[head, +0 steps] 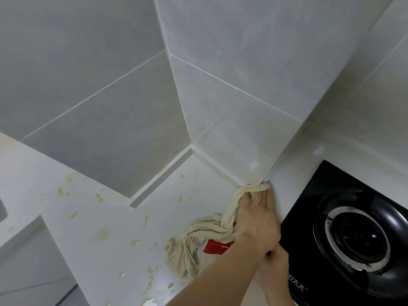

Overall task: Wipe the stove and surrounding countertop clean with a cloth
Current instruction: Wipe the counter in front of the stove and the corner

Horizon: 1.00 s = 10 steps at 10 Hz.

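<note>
Grey wall tiles (99, 74) fill most of the view and meet at an inner corner. To the right of it a tiled column (231, 118) juts out towards the camera. A narrow white trim strip (159, 177) runs along the foot of the walls.

The white countertop (106, 206) spreads from the lower left into that corner. There is open surface left of the cloth, and only a narrow band of it lies between the column's outer edge and the stove.

The black glass gas stove (309, 217) sits at the right, its near-left edge running just beside the hands. Its round burner (357, 237) stands well inside that edge.

The beige cloth (198, 237) lies bunched on the countertop. A twisted end of it reaches up to the column's bottom corner.

The left hand (258, 224) rests on that end, its arm coming in from the bottom left. Its fingertips (262, 196) are stretched out, pressing the cloth against the foot of the column.

The right hand (277, 268) lies below it at the stove's edge, partly under the left wrist. I cannot tell whether its fingers are clenched or loose.

Yellowish stains (102, 235) dot the countertop left of and below the cloth. A small red label (217, 246) shows among the cloth's folds, just beside the left forearm.
</note>
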Each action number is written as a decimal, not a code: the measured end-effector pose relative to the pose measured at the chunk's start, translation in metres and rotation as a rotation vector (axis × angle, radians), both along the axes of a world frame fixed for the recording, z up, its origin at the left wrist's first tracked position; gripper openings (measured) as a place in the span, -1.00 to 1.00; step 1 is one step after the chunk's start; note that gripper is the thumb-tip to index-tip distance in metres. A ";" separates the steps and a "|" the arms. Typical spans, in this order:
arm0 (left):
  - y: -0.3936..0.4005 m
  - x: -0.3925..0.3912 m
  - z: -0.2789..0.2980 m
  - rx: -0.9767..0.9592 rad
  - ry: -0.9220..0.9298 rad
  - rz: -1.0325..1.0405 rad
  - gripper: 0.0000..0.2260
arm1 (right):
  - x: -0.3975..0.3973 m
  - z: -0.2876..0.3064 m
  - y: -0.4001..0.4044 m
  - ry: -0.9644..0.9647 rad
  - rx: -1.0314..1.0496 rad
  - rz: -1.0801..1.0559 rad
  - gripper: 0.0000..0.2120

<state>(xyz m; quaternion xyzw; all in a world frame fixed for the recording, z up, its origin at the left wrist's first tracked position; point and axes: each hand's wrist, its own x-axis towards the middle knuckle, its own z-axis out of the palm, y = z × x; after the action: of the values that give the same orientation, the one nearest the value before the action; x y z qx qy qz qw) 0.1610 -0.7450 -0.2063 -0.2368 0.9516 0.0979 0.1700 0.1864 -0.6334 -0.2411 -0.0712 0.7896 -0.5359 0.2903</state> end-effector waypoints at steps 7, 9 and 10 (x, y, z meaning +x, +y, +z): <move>-0.187 0.093 -0.002 -0.016 0.469 0.391 -0.31 | 0.023 0.023 -0.187 0.100 -0.106 0.501 -0.80; -0.203 0.080 -0.019 -0.228 -0.043 0.212 -0.27 | 0.031 -0.014 -0.186 0.094 -0.041 0.459 -0.73; -0.198 0.074 -0.013 -0.324 -0.178 0.168 -0.29 | 0.032 -0.018 -0.185 0.067 -0.054 0.443 -0.70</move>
<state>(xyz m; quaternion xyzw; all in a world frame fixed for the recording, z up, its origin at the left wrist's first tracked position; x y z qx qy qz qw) 0.2352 -0.9428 -0.2189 -0.3474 0.9130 -0.0638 0.2042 0.2182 -0.8181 -0.2588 -0.2683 0.7494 -0.4773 0.3723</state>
